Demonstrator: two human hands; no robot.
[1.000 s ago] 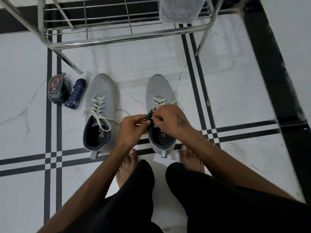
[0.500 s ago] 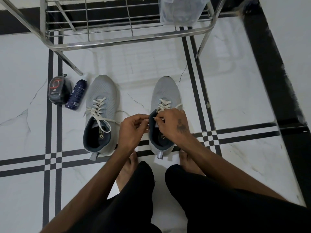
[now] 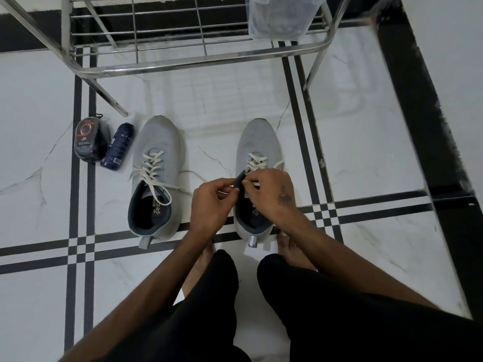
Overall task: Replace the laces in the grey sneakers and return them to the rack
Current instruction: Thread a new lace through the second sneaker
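Both the left hand (image 3: 209,205) and right hand (image 3: 271,190) pinch the right grey mesh sneaker's (image 3: 257,152) soft dark tongue (image 3: 240,182) between fingertips — limp white flat lace (image 3: 257,162) just beyond likely wants pinching near its tip.

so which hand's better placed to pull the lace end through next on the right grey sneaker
Probably the right hand: its fingertips pinch at the white lace beside the dark tongue of the right grey mesh sneaker. The left hand holds that tongue, steadying it.
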